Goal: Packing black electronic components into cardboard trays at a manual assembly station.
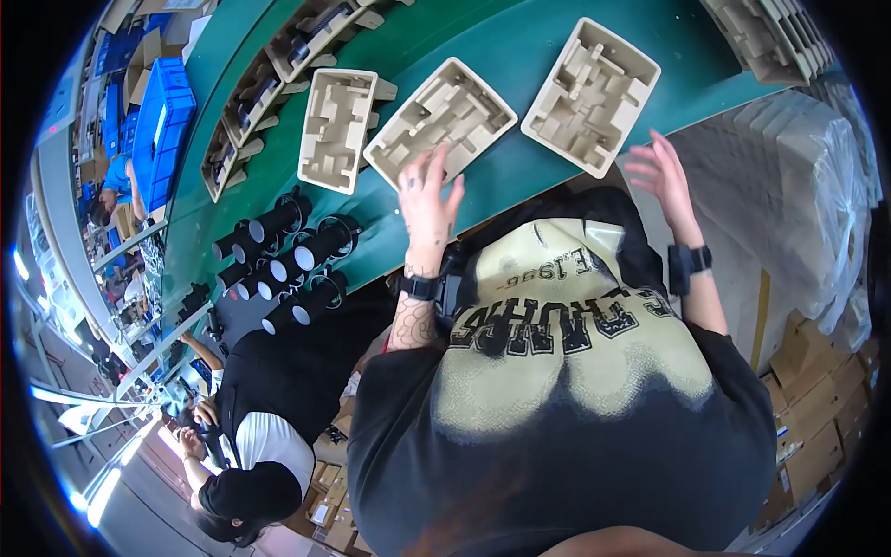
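Three beige moulded-pulp trays lie on the green tabletop (483,200): a narrow left tray (338,130), a tilted middle tray (445,116) and a right tray (594,93). No loose item shows in their compartments. My left hand (427,200) is over the near edge of the middle tray, thumb and fingers apart, holding nothing. Whether its fingertips touch that tray I cannot tell. To the right of the right tray, beyond the table's near edge, my right hand (663,176) is raised with fingers spread and nothing in it. A dark band circles each wrist.
Black cylinders (278,255) with pale ends cluster at the table's left. Behind them, trays with dark items (246,111) stand in a row. Nested trays (770,42) occupy the far right corner, above a plastic-wrapped stack (798,186). Another person (269,436) is at my left.
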The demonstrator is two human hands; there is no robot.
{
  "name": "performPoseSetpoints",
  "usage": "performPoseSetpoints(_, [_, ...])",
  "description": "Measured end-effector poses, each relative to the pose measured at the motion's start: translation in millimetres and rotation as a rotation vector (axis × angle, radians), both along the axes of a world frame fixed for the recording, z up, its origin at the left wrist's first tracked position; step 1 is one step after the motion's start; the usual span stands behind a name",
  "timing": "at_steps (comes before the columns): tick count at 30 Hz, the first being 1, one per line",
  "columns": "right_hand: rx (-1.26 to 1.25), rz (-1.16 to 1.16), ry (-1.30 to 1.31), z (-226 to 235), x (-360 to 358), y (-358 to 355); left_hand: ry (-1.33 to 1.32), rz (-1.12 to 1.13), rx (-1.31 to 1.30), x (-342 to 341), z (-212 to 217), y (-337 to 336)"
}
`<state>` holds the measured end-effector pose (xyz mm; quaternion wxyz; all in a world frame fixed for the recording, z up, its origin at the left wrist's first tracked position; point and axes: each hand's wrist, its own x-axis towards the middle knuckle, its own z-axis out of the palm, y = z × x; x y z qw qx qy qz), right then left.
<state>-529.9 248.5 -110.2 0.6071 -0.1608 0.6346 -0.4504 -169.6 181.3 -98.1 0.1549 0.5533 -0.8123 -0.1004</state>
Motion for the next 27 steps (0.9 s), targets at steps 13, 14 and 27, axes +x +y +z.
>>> performPoseSetpoints(13, [-0.145, -0.001, 0.073, -37.8, 7.2, -117.7, 0.095, 0.102, 0.4, 16.7, -7.0, 35.4])
performPoseSetpoints(14, [-0.178, -0.045, -0.009, -42.9, 22.5, -122.3, 0.1, 0.103, 0.395, 13.8, -0.2, 31.9])
performPoseSetpoints(27, [-0.199, 0.158, -0.328, -54.1, 108.7, -140.1, 0.044, 0.289, 0.307, 73.1, -2.8, -100.8])
